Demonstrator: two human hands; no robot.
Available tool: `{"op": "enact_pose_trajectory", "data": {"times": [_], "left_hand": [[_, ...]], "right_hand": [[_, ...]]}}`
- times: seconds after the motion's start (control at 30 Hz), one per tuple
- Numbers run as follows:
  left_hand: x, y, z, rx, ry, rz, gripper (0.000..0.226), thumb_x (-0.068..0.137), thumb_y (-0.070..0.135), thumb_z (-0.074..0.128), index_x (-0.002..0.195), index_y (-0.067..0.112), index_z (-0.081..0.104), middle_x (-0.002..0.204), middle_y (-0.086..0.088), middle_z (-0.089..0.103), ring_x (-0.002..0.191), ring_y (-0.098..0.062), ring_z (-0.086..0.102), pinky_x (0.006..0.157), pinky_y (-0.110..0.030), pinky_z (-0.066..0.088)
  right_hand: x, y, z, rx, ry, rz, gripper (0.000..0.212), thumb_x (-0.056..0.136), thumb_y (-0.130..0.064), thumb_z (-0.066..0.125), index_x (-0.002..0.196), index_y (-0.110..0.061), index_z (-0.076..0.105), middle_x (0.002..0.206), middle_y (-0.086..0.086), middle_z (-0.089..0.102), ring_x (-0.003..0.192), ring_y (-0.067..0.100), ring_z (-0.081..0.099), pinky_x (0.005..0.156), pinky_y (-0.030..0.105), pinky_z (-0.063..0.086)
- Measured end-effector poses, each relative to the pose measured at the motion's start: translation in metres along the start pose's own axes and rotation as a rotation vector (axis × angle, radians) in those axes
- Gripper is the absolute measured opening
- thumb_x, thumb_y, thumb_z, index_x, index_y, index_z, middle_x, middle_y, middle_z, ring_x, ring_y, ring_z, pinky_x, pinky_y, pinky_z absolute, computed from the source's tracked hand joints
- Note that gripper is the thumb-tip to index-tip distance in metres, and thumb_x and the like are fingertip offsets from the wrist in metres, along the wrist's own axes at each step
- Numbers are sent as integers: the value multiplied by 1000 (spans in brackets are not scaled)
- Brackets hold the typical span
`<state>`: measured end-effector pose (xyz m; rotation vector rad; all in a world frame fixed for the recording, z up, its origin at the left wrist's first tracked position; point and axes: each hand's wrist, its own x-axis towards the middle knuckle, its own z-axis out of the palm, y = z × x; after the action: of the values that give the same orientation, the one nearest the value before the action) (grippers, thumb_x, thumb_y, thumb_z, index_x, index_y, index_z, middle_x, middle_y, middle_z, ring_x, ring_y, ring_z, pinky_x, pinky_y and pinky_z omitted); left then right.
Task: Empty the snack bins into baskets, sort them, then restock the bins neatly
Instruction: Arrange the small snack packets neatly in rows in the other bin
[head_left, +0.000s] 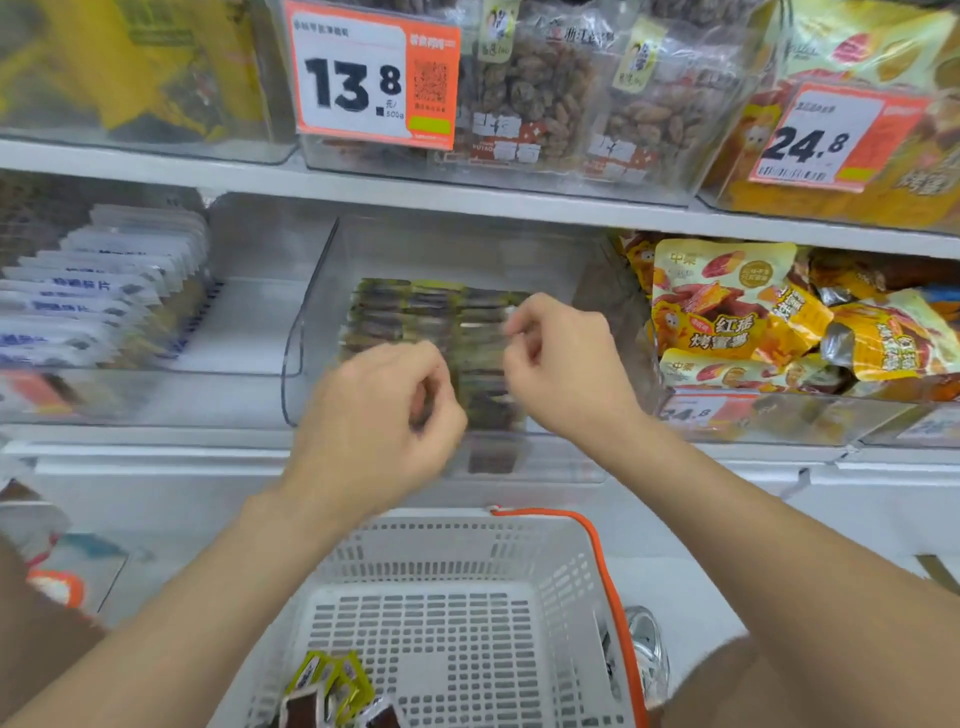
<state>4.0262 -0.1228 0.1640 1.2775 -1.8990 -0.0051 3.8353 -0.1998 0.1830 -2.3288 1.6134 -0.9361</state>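
Restocking, I think. Left hand (374, 415) and right hand (561, 364) curl their fingers; I can't tell if they're holding anything. Small green-brown snack packets (405, 312) lie just beyond. Next, grab more from the white plastic basket (441, 551) below.

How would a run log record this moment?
stage: restocking | left hand: fingers curled over clear bin, hold unclear | right hand: same | snack packets: rows in bin | basket: nearly empty

White store shelving: upper shelf board (467, 203) w/ orange 13.8 tag (375, 78) & 24.8 tag (826, 140); white base panel (156, 501) below; bright light.
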Motion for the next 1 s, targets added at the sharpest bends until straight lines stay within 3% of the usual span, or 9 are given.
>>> {"op": "enact_pose_trajectory", "data": {"times": [0.07,0.13,0.27,0.4,0.47,0.53,0.67,0.83,1.0], "left_hand": [[-45,2,2,40,-40,122,9,78,19,57,71,16,52,62,7,46,60,-19,47,56,-32,39],[-91,-12,17,140,-312,114,12,76,28,53,70,18,53,63,0,55,59,-27,56,52,-35,46],[-161,-62,59,411,-1087,-367,19,94,29,48,98,20,64,104,-7,70,95,-32,68,74,-38,53],[-216,-100,88,382,-1555,-615,34,100,5,47,132,4,60,138,-16,60,121,-35,63,102,-44,53],[-241,-114,100,416,-1605,-671,37,101,7,48,137,4,57,142,-15,60,126,-34,61,107,-42,52],[-264,-127,113,475,-1601,-723,45,104,16,50,148,7,48,150,-16,52,135,-35,54,109,-43,47],[-296,-141,148,492,-1444,-847,88,100,5,53,164,6,-7,170,-24,2,152,-47,24,113,-55,38],[-320,-165,180,474,-1309,-799,81,90,-1,61,157,4,17,162,-18,20,149,-47,20,121,-52,30],[-324,-178,188,373,-1316,-808,77,91,3,68,152,2,23,153,-22,19,131,-43,42,105,-43,45]], "right_hand": [[-44,-24,-2,63,-56,-152,15,82,-22,55,95,-22,63,70,-7,66,69,22,66,68,41,56],[-83,-39,12,-18,-206,-259,16,83,-25,53,97,-23,59,75,-4,66,71,28,66,65,43,54],[-137,-42,74,-313,-766,-183,16,92,-24,54,105,-17,58,104,14,66,96,39,66,71,36,44],[-169,-9,150,-321,-1074,28,18,93,-13,59,82,-13,46,87,6,46,78,30,51,71,37,44],[-185,14,189,-284,-1154,134,7,95,-11,58,101,-13,59,105,7,56,84,27,57,76,39,52],[-204,37,226,-228,-1212,256,32,95,-12,58,127,-12,60,127,10,60,103,29,64,89,44,58],[-244,63,275,-122,-1200,527,49,98,-18,63,145,-13,48,141,10,55,121,30,61,95,40,55],[-293,70,318,-79,-1097,588,48,98,-15,57,144,-15,43,135,12,52,116,31,60,90,41,53],[-309,58,338,-26,-1071,572,51,93,-23,65,138,-16,42,130,11,49,116,35,55,83,39,47]]}}
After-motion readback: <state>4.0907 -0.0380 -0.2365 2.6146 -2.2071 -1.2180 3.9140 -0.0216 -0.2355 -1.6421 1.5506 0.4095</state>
